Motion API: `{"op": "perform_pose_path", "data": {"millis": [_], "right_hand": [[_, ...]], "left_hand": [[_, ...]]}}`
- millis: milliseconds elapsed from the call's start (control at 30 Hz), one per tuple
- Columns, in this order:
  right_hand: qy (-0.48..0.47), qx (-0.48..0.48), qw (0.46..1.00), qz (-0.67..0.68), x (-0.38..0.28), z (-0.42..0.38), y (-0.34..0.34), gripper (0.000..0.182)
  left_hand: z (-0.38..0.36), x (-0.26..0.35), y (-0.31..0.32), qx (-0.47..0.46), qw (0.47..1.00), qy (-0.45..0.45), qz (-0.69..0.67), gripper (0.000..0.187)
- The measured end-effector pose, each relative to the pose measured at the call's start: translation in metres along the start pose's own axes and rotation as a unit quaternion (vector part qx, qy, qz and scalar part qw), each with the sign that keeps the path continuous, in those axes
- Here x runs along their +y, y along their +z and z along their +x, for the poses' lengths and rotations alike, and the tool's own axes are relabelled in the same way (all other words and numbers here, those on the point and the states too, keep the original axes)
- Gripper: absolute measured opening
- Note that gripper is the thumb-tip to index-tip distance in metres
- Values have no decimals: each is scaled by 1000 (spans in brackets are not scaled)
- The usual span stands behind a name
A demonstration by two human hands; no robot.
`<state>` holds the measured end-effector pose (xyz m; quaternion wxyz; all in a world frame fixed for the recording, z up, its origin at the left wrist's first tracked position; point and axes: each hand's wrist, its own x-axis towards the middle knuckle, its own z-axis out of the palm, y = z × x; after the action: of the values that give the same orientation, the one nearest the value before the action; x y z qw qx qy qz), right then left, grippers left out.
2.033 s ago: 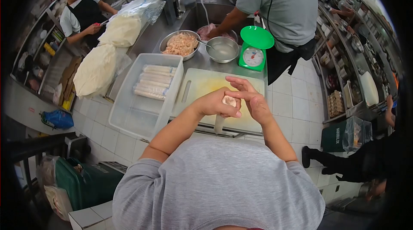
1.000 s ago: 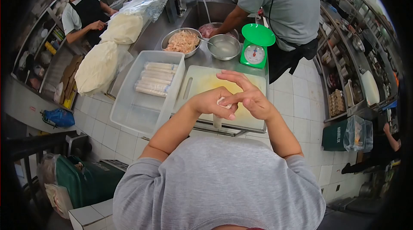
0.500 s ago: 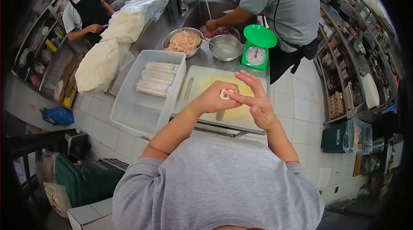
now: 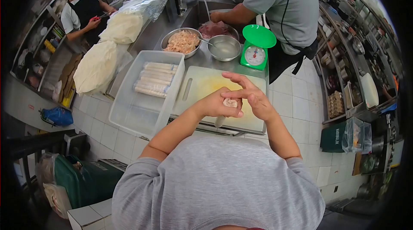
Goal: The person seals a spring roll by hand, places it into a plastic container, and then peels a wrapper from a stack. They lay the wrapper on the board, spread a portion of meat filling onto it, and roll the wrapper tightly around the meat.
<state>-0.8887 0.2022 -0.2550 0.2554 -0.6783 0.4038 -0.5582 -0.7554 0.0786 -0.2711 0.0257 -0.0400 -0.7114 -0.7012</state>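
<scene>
My left hand point(image 4: 211, 104) is closed around a pale, tube-shaped roll point(image 4: 230, 102). The round whitish end of this roll shows at the top of my fist, and its other end points down below my hand. My right hand point(image 4: 256, 103) has its fingers stretched out, with some touching the upper end of the roll. Both hands are above a white cutting board point(image 4: 200, 75) with a yellowish stain. To the left, a clear plastic tub point(image 4: 122, 116) contains several pale rolls point(image 4: 157, 78) in film.
Behind the board stand a metal bowl of pinkish minced filling point(image 4: 183, 41), a metal bowl of cloudy liquid point(image 4: 226, 48) and a green scale point(image 4: 254, 54). Bagged white wrapper sheets point(image 4: 95, 64) lie at left. A co-worker point(image 4: 286, 10) works at the sink; another person point(image 4: 81, 10) stands far left.
The roll's upper end has tilted toward me, and the hollow in it is less visible. My right fingers have shifted left across it. The co-worker's arm at the sink has moved.
</scene>
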Motion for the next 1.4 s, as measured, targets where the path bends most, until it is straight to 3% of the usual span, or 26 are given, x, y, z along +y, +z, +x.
{"op": "perform_pose_path", "data": {"millis": [167,367,467,567,667,767,800,900,933,1033,1100,1200,1233,1333,1400], "right_hand": [[-33,-23,999,-8,7,0,-4,53],[-67,-52,979,-185,-8,6,-11,47],[-72,-62,962,-255,-13,6,-9,44],[-50,78,996,-20,9,-9,-8,48],[-2,150,987,56,34,-21,2,63],[147,112,983,9,58,-37,33,70],[108,132,985,29,66,-35,42,67],[136,190,961,149,67,-37,43,61],[150,164,958,179,63,-37,36,50],[180,57,969,162,67,-48,22,41],[181,50,966,178,60,-44,28,38],[176,36,970,163,57,-41,33,36],[172,30,973,152,57,-40,34,36],[165,6,931,327,57,-32,31,42],[192,5,884,427,48,-28,27,48]], "left_hand": [[0,-5,-6,-20,999,-27,-28,13],[-1,6,-6,-20,997,-30,-65,12],[7,-5,4,42,993,103,33,15],[2,11,3,62,998,-1,31,19],[11,4,10,264,964,44,-10,19],[22,4,21,405,909,89,-47,16],[25,-5,17,387,917,83,-50,24],[18,-1,24,273,953,125,-48,34],[12,2,16,204,971,120,35,53],[9,9,7,207,965,161,24,60],[9,3,-14,117,980,94,132,64],[14,-6,-17,85,978,75,175,71],[16,-7,-15,93,982,105,127,78],[18,-2,-7,109,960,235,-105,104],[21,1,-23,129,952,209,-184,111]]}}
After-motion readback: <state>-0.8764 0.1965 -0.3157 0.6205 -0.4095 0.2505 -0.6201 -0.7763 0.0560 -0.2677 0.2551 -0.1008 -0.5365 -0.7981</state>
